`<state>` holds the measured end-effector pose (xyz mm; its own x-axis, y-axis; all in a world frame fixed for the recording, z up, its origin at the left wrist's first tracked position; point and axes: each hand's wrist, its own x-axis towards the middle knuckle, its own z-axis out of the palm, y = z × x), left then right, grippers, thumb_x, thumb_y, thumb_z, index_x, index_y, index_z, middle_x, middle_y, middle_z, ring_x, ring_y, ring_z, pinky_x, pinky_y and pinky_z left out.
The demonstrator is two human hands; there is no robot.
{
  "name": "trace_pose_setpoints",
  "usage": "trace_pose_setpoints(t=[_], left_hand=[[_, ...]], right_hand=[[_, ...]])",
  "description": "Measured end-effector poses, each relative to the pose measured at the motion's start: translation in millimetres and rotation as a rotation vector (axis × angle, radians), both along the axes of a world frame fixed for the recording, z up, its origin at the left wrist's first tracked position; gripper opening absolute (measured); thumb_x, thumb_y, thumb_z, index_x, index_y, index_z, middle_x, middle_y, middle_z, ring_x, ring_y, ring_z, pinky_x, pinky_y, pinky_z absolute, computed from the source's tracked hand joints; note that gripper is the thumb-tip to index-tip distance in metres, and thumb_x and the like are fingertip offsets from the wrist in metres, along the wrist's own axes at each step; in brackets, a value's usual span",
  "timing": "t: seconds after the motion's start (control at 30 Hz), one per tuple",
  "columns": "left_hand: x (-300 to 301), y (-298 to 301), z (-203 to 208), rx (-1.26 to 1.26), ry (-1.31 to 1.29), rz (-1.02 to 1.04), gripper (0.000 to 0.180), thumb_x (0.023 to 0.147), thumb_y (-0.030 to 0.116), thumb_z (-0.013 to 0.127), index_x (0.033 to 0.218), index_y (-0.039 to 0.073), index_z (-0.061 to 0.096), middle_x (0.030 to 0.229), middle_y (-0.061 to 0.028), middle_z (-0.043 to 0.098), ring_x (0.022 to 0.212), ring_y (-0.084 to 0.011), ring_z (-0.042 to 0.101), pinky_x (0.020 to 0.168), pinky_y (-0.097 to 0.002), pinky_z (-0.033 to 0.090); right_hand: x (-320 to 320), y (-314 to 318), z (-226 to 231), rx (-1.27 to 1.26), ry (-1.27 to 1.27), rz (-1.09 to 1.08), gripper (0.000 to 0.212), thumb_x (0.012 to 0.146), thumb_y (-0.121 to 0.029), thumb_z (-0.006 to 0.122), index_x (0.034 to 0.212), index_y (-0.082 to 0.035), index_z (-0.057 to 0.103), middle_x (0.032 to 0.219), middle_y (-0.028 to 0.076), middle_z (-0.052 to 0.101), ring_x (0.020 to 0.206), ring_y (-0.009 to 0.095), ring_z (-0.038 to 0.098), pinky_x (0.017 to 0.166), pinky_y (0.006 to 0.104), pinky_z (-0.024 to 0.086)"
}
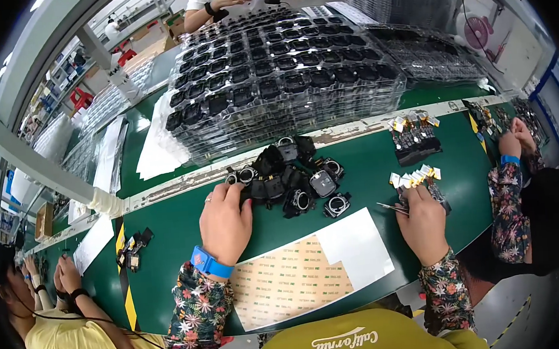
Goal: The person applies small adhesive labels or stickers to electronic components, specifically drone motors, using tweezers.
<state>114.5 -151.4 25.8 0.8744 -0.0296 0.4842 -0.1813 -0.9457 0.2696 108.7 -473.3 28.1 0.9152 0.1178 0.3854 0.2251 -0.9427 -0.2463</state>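
My left hand (226, 221), a blue band at its wrist, reaches to the left edge of a heap of black watch-like housings (284, 174), some with silver rings. Its fingers curl down there, and what lies under the fingertips is hidden. In my right hand (423, 225) is a pair of metal tweezers (392, 207), its tips pointing left. That hand rests at the near end of a row of small parts with white and yellow tabs (417, 175). One housing with a silver ring (337, 205) lies at the heap's near right side.
A patterned tan adhesive sheet (288, 282) and a white sheet (357, 247) lie before me. Behind the heap rise stacked clear trays of black parts (285, 75). Another tabbed group (416, 139) sits farther back. Co-workers sit left and right; one is opposite.
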Motion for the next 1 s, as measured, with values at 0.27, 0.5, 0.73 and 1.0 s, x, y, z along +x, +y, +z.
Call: trace_pose_setpoints(t=[0.27,0.5,0.73,1.0], left_hand=[[7,11,-15,-0.329,0.168,-0.056,0.028,0.072,-0.004,0.064,0.098,0.003,0.056,0.092,-0.0111,0.055,0.064,-0.0225,0.056,0.057,-0.0314,0.047],[5,32,-28,-0.741,0.268,-0.063,0.031,0.077,-0.011,0.056,0.106,0.0,0.054,0.091,-0.0029,0.056,0.068,-0.0056,0.053,0.057,-0.0195,0.043],[-8,19,-13,-0.946,0.113,-0.095,0.031,0.084,-0.006,0.049,0.114,-0.001,0.053,0.09,-0.0007,0.057,0.071,-0.0051,0.053,0.058,-0.0173,0.042],[-36,-30,6,-1.424,0.672,-0.202,0.031,0.088,-0.004,0.043,0.116,0.0,0.053,0.088,-0.0048,0.059,0.062,-0.0096,0.058,0.044,-0.0182,0.043]], right_hand=[[6,-5,-8,-0.068,-0.003,-0.018,0.013,0.07,-0.005,0.064,0.082,0.0,0.062,0.078,0.014,0.057,0.064,0.032,0.059,0.057,0.04,0.048],[14,-9,-17,-0.018,-0.009,-0.024,0.009,0.07,-0.005,0.062,0.078,0.0,0.062,0.071,0.014,0.057,0.062,0.032,0.058,0.056,0.0403,0.047],[22,-22,0,0.425,0.034,0.044,0.003,0.072,0.002,0.059,0.073,0.003,0.057,0.061,0.01,0.055,0.055,0.017,0.055,0.055,0.0305,0.047],[28,29,17,0.854,0.482,0.417,0.018,0.074,0.01,0.061,0.089,0.0,0.057,0.073,0.006,0.059,0.059,0.003,0.047,0.054,0.0214,0.044]])
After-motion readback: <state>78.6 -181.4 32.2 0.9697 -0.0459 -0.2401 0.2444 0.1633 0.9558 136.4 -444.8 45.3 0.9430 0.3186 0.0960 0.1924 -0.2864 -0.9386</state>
